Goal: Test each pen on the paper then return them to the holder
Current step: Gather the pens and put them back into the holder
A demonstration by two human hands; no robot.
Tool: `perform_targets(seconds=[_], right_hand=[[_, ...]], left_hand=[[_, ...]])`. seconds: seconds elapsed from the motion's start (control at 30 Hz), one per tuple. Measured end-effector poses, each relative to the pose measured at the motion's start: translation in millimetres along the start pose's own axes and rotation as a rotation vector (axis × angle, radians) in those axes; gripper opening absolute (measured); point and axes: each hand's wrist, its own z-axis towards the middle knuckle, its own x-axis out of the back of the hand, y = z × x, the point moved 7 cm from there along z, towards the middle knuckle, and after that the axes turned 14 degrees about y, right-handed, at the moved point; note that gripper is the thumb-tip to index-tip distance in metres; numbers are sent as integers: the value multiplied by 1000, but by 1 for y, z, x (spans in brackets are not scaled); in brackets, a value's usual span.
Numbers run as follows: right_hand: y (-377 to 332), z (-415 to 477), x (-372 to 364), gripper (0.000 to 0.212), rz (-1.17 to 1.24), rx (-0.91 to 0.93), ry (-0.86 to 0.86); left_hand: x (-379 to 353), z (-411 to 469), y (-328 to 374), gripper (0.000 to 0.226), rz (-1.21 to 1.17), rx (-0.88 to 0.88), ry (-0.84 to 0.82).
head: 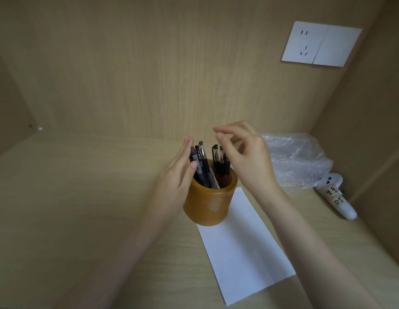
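Left hand lies with its fingers straight and together, flat against the left side of the pens, its thumb tip touching one of the barrels just above the rim. Right hand hangs above the right-hand cluster of pens with its fingers loosely curved. Its thumb and forefinger are drawn near each other, with nothing visible between them, and the other fingers curl behind. Whether the thumb touches the tallest cap below it cannot be told.

All the pens that show are dark-capped and stand in the holder, an amber-brown round cup. They sit in two bunches, one leaning left and one upright at the right. The holder stands toward the back edge of the desk, about midway across, and rests on the far left corner of the paper.

That white sheet runs from under the holder toward the near edge, slanting to the right. Faint marks show at its far end beside the cup.

Crumpled clear bubble wrap fills the back right corner of the desk. Just in front of it, along the right edge, lies a white device with handwritten labels stuck on it. A white socket plate is set high on the back panel, toward the right.
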Motion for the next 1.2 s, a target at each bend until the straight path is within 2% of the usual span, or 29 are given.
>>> perform_targets(seconds=[0.07, 0.13, 0.2, 0.3, 0.37, 0.43, 0.5, 0.53, 0.6, 0.67, 0.7, 0.8, 0.9, 1.03, 1.1, 1.2], right_hand=[[5, 2, 1, 33, 21, 44, -36], [7, -5, -10, 39, -25, 137, -192], [12, -15, -23, 37, -119, 188, -329], [19, -24, -29, 33, -100, 109, -411], [20, -27, -25, 37, 33, 11, -419], [21, -27, -14, 47, 220, -126, -364], [31, -26, -2, 66, 293, -255, -312], [38, -28, 0, 80, 269, -311, -343], [47, -40, -4, 104, 191, -373, -511], [48, -54, -14, 105, 176, -319, -657], [48, -59, -18, 102, 186, -294, -676], [56, -63, -23, 103, 168, -329, -606], [65, -60, -22, 99, 147, -395, -544], [75, -46, -14, 92, 136, -449, -443], [82, -34, -10, 94, 137, -475, -378], [96, -15, -10, 101, 134, -520, -296]], left_hand=[[-1, 0, -1, 55, -28, 26, -21], [-3, -2, 1, 60, -43, 20, -35], [-5, -3, 2, 61, -29, 25, -40], [-8, -3, 0, 64, 16, 36, -62], [-11, -2, -3, 70, -7, 48, -106], [-16, -4, -8, 78, -35, 86, -168], [-17, -6, -11, 84, -83, 127, -192], [-16, -7, -13, 87, -124, 156, -196], [-15, -9, -19, 95, -183, 237, -229], [-17, -13, -28, 100, -160, 274, -279], [-17, -16, -33, 101, -137, 282, -291], [-16, -22, -46, 98, -118, 326, -294], [-15, -35, -55, 113, -39, 413, -300], [-12, -52, -73, 125, 242, 485, -247], [-16, -60, -71, 121, 411, 383, -209], [-35, -75, -49, 104, 388, 96, -248]])
